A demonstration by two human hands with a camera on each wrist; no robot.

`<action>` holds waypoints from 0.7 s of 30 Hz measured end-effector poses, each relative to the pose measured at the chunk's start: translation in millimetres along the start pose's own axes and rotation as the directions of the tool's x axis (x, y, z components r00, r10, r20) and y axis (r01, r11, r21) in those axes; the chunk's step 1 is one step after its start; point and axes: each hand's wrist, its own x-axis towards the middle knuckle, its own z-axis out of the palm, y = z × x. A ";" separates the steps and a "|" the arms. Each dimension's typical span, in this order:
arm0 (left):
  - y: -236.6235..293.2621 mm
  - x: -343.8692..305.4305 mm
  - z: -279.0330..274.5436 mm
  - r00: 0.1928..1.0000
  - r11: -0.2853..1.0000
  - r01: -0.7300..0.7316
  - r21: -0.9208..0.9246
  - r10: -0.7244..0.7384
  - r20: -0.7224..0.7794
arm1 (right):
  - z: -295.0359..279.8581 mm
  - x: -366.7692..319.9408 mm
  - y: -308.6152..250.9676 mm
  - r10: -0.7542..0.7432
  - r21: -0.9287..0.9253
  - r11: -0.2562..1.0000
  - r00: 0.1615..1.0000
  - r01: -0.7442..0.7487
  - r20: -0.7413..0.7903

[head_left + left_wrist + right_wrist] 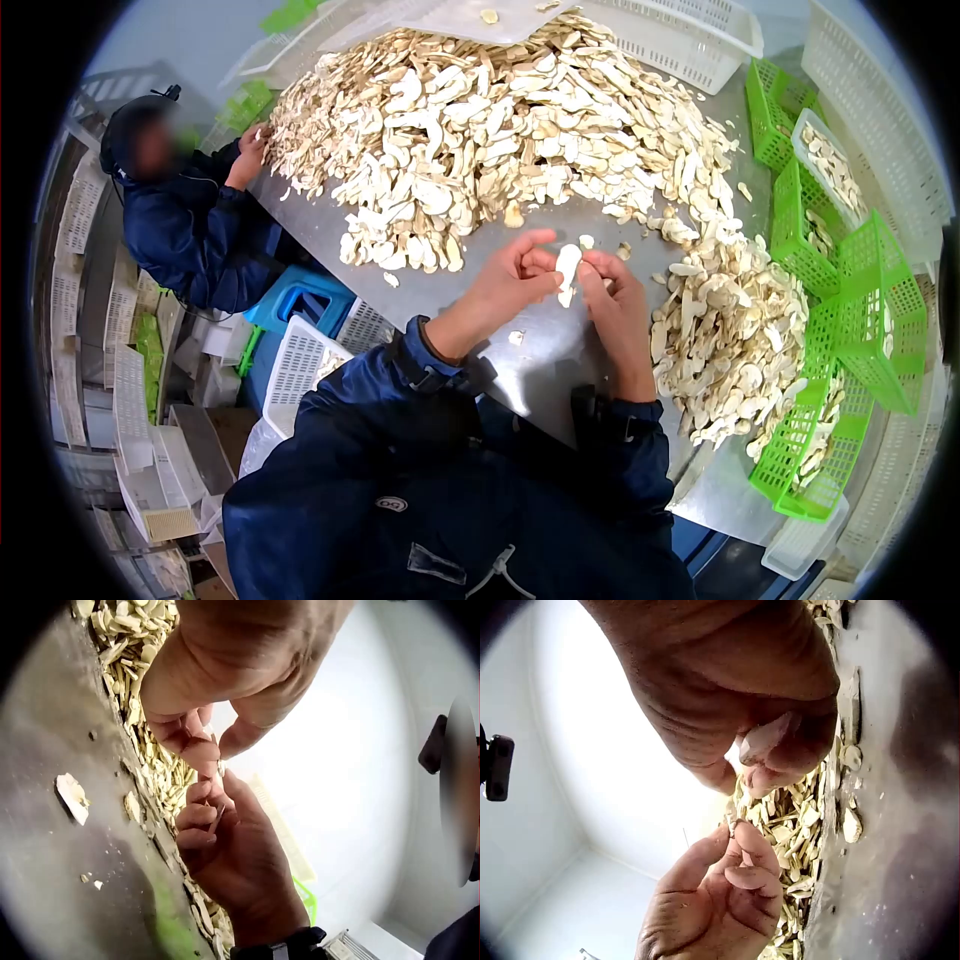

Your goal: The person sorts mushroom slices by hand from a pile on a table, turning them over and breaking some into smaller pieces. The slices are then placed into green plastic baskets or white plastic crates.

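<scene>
My left hand (505, 285) pinches a pale dried mushroom slice (567, 274) between thumb and fingertips, just above the metal table. Across from it, my right hand (618, 310) has its thumb and fingertips at the slice's other edge. In the right wrist view, a whitish mushroom piece (766, 740) is gripped in the curled fingers of my right hand, and the left hand (720, 900) pinches a small bit at its fingertips. A thin piece (217, 819) shows within the right fingers in the left wrist view. A small pale piece (586, 241) appears just beyond the fingertips.
A large heap of mushroom slices (480, 120) covers the table's far side; a smaller heap (730, 340) lies right. Green baskets (880, 300) line the right edge. White crates (690, 45) stand behind. Another person (190, 210) works at the left, near a blue stool (305, 295).
</scene>
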 end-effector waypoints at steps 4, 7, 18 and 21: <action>-6.2 -1.7 1.1 0.993 0.991 -0.090 0.104 0.080 0.089 | -0.1 2.1 7.8 -0.016 0.093 0.996 0.999 0.013 0.030; -7.8 -2.6 -1.0 0.988 0.990 -0.074 0.122 0.056 0.145 | -4.8 1.8 -2.7 0.074 0.113 0.991 0.997 -0.073 -0.008; -0.7 17.2 -34.6 0.972 0.867 -0.069 0.493 -0.053 0.230 | -26.0 8.6 -19.4 0.323 0.630 0.768 0.919 -0.115 -0.227; 6.7 30.5 -19.9 0.950 0.619 -0.304 0.724 0.147 0.274 | -29.0 11.0 -2.0 0.217 0.626 0.777 0.961 -0.064 -0.172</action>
